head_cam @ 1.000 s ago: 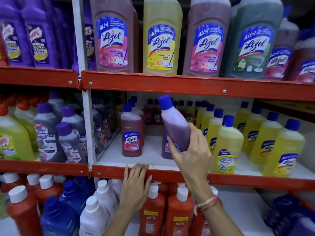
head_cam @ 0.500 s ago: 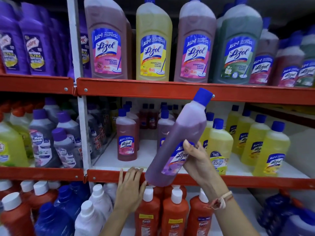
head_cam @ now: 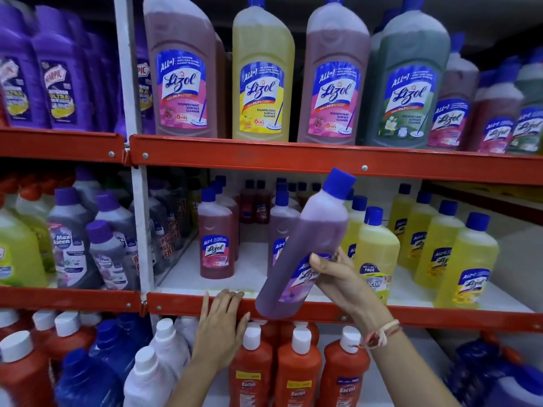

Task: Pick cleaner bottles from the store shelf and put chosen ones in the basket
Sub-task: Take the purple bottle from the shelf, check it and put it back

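My right hand (head_cam: 338, 282) grips a purple Lizol cleaner bottle (head_cam: 308, 245) with a blue cap around its label. The bottle is out in front of the middle shelf, tilted with its cap up and to the right. My left hand (head_cam: 219, 324) rests flat with spread fingers on the red front rail of the middle shelf (head_cam: 411, 314), holding nothing. A pink Lizol bottle (head_cam: 216, 236) and another purple one (head_cam: 279, 227) stand on the white shelf board behind. No basket is in view.
Large Lizol bottles (head_cam: 263, 74) fill the top shelf, with purple Harpic bottles (head_cam: 58, 80) to their left. Yellow bottles (head_cam: 467, 259) stand at the right of the middle shelf. Orange Bactin bottles (head_cam: 296, 371) and white-capped bottles crowd the bottom shelf under my hands.
My right hand has lifted the purple bottle off the shelf, pulled it forward and tipped its cap from the left over to the right. My left hand has stayed on the rail.
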The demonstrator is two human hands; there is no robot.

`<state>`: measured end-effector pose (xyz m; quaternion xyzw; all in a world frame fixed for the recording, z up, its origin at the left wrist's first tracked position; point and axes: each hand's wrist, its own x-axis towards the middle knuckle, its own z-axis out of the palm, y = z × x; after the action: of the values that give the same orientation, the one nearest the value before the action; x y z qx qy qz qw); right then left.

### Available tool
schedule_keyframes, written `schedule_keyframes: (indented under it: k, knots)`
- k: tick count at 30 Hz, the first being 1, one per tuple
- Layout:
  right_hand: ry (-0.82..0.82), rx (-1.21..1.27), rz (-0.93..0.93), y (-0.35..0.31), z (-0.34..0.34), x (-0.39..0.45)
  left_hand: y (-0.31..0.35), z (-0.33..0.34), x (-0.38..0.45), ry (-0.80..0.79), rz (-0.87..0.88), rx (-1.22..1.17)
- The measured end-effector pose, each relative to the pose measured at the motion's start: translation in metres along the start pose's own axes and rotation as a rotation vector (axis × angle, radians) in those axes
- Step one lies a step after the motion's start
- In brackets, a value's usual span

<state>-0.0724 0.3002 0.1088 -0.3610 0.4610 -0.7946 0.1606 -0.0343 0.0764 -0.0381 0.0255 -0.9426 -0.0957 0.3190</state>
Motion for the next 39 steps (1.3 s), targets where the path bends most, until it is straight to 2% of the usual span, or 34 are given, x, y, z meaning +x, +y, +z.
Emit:
schedule_keyframes:
  k: [7, 13, 26, 39]
  knots:
    - [0.170, -0.250, 0.034, 0.017, -0.015, 0.031, 0.000, 0.000, 0.000, 0.006, 0.009, 0.002]
    - [0.300, -0.294, 0.093, 0.046, -0.027, 0.046, -0.001, 0.002, 0.000, 0.011, 0.010, -0.004]
    - [0.347, -0.384, 0.199, 0.069, -0.039, 0.054, -0.004, 0.005, -0.002, 0.034, 0.029, -0.048]
    - [0.314, -0.505, 0.214, 0.061, -0.031, 0.047, 0.001, -0.001, -0.005, 0.019, 0.012, -0.036]
